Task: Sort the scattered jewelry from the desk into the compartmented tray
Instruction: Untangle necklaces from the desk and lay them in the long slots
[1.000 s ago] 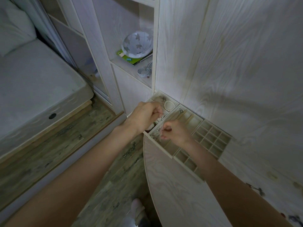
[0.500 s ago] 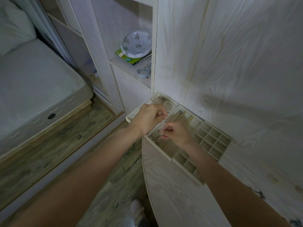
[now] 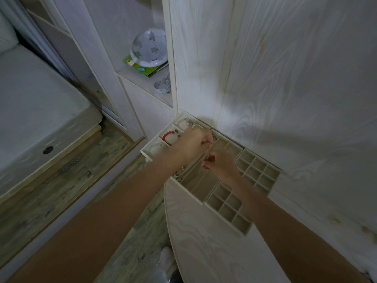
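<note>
Pale desk [image 3: 204, 242]: left hand [image 3: 191, 145] covers tray [image 3: 263, 188] compartments.

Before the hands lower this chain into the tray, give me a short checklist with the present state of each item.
1. Left hand pinches the thin chain: ok, fingers curled at its upper end.
2. Right hand pinches the chain's lower part: ok.
3. Chain hangs free of knots: cannot tell, too fine and dim.
4. Long compartment under the hands is free: ok, its visible floor is bare.
5. Neighbouring slots already hold pieces: ok, red bracelet and pearl strand each lie in their own.
6. Tray sits flat on the desk: ok, though its far-left section overhangs the edge.
</note>
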Action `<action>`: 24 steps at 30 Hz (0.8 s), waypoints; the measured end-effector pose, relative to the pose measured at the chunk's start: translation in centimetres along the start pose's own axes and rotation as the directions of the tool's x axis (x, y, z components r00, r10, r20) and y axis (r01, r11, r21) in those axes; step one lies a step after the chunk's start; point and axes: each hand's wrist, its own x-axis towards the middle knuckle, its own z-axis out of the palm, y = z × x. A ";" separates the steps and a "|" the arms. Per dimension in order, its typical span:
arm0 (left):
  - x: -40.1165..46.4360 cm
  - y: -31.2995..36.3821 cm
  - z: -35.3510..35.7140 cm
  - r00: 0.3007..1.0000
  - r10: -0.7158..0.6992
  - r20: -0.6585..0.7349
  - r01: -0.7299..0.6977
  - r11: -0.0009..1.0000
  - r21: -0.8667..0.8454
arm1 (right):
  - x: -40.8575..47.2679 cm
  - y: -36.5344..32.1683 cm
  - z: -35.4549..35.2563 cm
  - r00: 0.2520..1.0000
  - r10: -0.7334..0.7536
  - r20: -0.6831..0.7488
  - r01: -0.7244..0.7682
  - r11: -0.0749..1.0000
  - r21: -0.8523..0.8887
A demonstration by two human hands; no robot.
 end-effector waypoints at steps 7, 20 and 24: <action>3.3 -1.0 2.1 0.998 -0.007 0.059 0.008 1.000 -0.006 | 2.7 2.2 -1.2 0.999 0.033 0.027 -0.031 0.996 -0.087; 6.7 -1.8 4.9 0.987 -0.122 0.106 0.119 0.992 0.033 | 5.2 1.9 -4.9 1.000 -0.012 -0.005 0.013 0.974 0.227; 6.6 -2.3 5.4 0.991 -0.129 0.026 0.130 0.991 -0.031 | 6.0 2.0 -4.5 0.999 0.029 -0.018 -0.025 0.980 0.198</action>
